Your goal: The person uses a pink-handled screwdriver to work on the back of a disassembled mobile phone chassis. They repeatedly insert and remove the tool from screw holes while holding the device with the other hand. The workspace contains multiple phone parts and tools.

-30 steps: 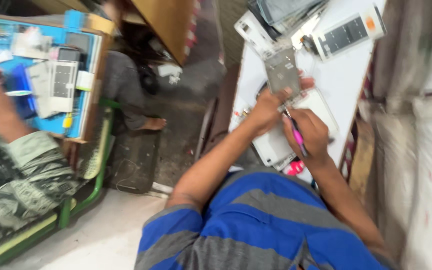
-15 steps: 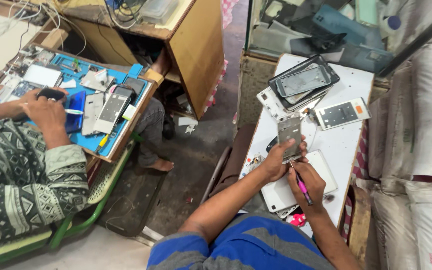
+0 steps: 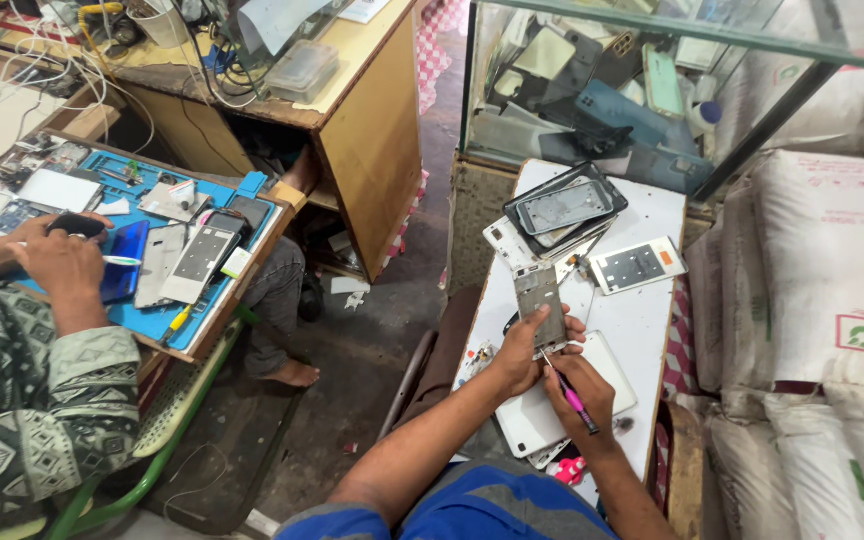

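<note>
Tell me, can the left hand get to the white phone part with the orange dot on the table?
Probably yes. The white phone part lies uncovered on the white table beyond the left hand, with bare tabletop between, though that hand holds a phone frame.

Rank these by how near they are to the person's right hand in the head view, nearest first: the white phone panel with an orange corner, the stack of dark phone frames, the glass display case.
From the right hand, holding a pink screwdriver:
1. White phone panel with orange corner, up and slightly right on the white table.
2. Stack of dark phone frames, at the table's far end.
3. Glass display case, beyond the table.
</note>
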